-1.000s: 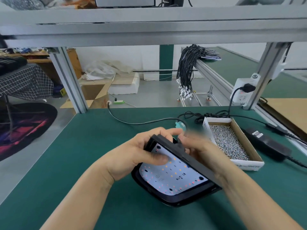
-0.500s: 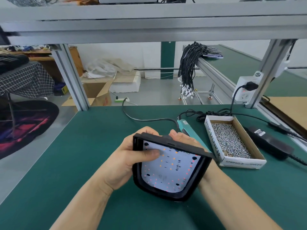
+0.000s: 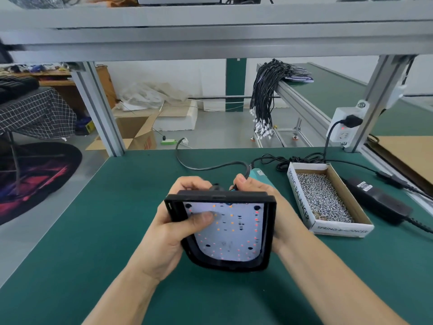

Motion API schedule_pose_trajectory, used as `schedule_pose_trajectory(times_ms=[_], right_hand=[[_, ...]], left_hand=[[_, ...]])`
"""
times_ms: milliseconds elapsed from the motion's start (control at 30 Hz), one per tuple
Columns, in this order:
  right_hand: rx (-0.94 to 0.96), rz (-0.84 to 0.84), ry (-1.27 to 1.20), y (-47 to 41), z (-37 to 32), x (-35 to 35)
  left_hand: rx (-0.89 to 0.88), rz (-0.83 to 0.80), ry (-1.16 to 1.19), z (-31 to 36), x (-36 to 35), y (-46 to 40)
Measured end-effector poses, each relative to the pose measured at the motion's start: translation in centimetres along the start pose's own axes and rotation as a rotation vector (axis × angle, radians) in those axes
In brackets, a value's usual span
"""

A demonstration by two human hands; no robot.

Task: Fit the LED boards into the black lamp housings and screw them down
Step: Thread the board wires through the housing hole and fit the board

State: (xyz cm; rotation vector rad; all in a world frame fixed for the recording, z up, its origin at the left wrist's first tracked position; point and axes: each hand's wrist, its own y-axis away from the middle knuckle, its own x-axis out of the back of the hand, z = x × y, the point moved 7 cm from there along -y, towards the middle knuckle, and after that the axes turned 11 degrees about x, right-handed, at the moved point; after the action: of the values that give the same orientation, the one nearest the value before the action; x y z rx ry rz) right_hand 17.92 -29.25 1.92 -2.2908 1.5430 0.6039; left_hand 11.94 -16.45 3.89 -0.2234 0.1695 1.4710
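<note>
Box (image 3: 302, 202) holds screws (image 3: 324, 198); housing (image 3: 269, 221) seemingly holds board (image 3: 236, 233).

The lamp housing (image 3: 269, 231) looks like matt black plastic, its rounded lower rim slightly glossy. Inside it the LED board (image 3: 232, 233) is smooth and white with a faint sheen. The surface (image 3: 93, 231) is a dull green mat. The box (image 3: 339, 227) is plain cardboard, heaped with shiny metal screws (image 3: 323, 198). The frame posts (image 3: 98, 109) are brushed grey aluminium.
</note>
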Motion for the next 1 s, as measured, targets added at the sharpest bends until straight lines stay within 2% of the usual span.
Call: schedule_pose_trajectory(times_ms=[100,233,300,633,733,833,933,1000], right_hand=[[-0.004,-0.007,-0.073,0.6,0.3,-0.1],[0.008,-0.025,-0.096,0.5,0.2,0.0],[0.004,-0.021,-0.081,0.4,0.2,0.2],[0.135,0.102,-0.001,0.3,-0.6,0.8],[0.199,0.211,0.038,-0.4,-1.3,1.1],[0.248,0.29,0.038,-1.0,-2.2,1.8],[0.232,0.248,0.0,-1.0,-2.3,1.6],[0.198,0.149,-0.241,-1.8,-3.5,1.1]], left_hand=[[0.028,-0.009,-0.037,-0.4,-0.1,-0.1],[0.151,-0.189,-0.103,-0.2,-1.3,-0.3],[0.188,-0.19,-0.108,-0.2,-1.4,-0.5],[0.083,-0.138,-0.129,0.4,-1.6,-0.5],[0.008,-0.199,-0.236,0.9,-2.5,0.0],[0.008,-0.253,-0.23,1.0,-2.8,0.5],[0.031,-0.245,-0.213,0.9,-2.2,0.5],[0.02,-0.227,-0.245,1.2,-1.6,0.5]])
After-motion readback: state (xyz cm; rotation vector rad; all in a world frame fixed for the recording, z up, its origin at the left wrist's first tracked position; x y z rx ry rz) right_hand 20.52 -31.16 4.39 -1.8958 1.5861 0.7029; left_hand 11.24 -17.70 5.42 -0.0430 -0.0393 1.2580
